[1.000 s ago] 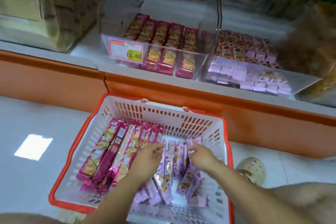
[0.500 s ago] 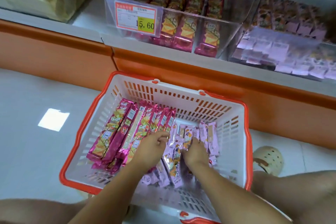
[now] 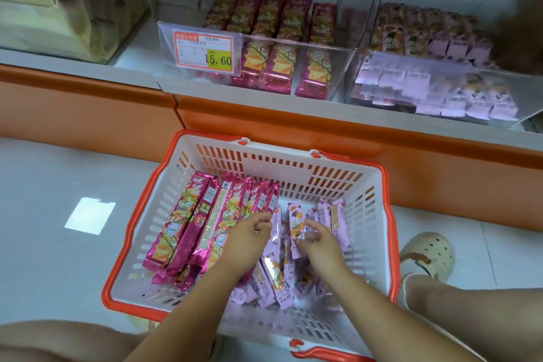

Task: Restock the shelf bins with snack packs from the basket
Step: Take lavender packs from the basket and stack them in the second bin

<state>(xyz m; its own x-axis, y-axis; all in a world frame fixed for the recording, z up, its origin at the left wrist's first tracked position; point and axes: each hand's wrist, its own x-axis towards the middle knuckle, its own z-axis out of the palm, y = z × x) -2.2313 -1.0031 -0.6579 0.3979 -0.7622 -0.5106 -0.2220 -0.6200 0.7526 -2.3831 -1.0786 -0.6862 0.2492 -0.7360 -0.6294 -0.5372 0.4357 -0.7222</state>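
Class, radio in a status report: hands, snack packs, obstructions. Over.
Left hand and right hand in white-and-orange plastic basket, among small lilac snack packs; grip unclear. Long magenta foil packs lie alongside. Clear plastic shelf bins unobstructed.

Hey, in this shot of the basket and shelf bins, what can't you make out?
Price tag small print: blurred, head view.
Right bin: cut off by the frame's right edge.
Whether left hand or right hand grips a pale pink pack: fingertips hidden behind the hands.
Basket near rim: partly covered by forearms.
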